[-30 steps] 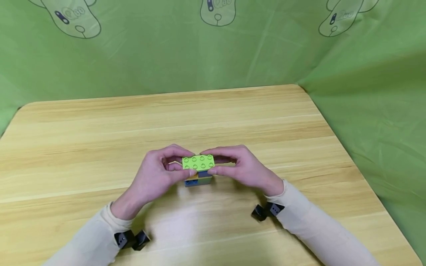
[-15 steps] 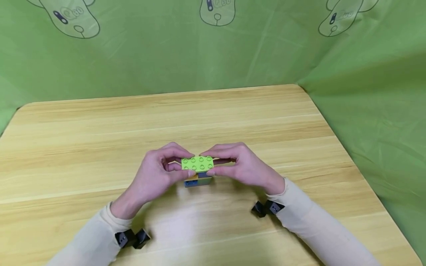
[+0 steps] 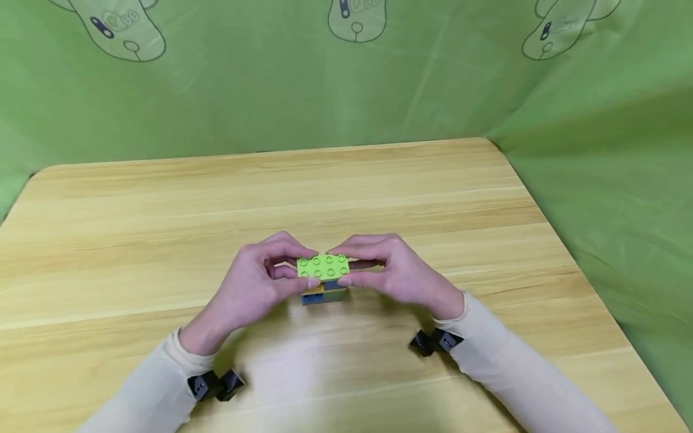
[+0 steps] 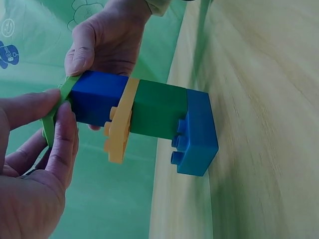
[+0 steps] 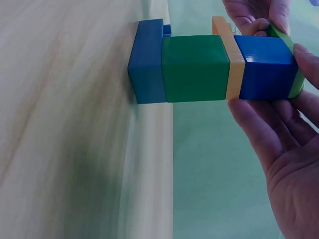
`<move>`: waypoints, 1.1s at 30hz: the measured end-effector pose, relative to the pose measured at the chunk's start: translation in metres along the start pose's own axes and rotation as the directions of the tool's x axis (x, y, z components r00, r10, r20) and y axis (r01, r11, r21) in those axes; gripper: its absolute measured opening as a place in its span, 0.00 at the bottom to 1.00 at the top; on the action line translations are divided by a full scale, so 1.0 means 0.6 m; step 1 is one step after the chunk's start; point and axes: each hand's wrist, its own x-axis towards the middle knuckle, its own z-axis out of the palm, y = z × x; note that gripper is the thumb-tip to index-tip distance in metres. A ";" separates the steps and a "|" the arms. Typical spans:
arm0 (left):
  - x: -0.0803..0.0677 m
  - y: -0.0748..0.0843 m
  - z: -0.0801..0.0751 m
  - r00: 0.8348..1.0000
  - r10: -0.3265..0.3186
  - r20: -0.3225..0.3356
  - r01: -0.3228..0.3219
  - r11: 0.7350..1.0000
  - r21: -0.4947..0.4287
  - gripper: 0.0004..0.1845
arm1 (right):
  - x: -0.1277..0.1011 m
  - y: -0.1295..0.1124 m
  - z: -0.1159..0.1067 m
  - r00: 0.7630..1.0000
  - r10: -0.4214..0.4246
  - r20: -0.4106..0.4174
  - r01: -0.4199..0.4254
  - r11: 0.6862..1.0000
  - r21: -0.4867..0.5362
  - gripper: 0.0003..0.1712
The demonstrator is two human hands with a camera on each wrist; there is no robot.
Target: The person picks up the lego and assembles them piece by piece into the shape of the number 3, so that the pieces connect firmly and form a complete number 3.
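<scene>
- a stack of blocks (image 5: pixel 209 67) stands on the wooden counter (image 5: pixel 60 124), seen sideways here.
- from the counter outward: a light blue block (image 5: pixel 147 62), a green block (image 5: pixel 195 68), a thin yellow plate (image 5: pixel 234 69), a dark blue block (image 5: pixel 264 67), and a lime plate (image 5: pixel 295 74) on the end.
- the right hand (image 5: pixel 281 164) pinches the lime plate's end, fingers (image 5: pixel 249 124) lying along the dark blue block.
- the left hand (image 5: pixel 256 15) grips the far side of that end.

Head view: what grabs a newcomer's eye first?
A small stack of toy bricks at the middle of the wooden table, capped by a lime green plate. The left hand and right hand pinch that plate from either side. Green cloth hangs behind.
</scene>
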 end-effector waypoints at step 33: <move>-0.011 -0.057 -0.019 0.995 0.018 0.094 -0.046 0.954 0.295 0.15 | -0.001 -0.008 0.003 0.997 0.060 -0.039 -0.062 0.997 -0.050 0.22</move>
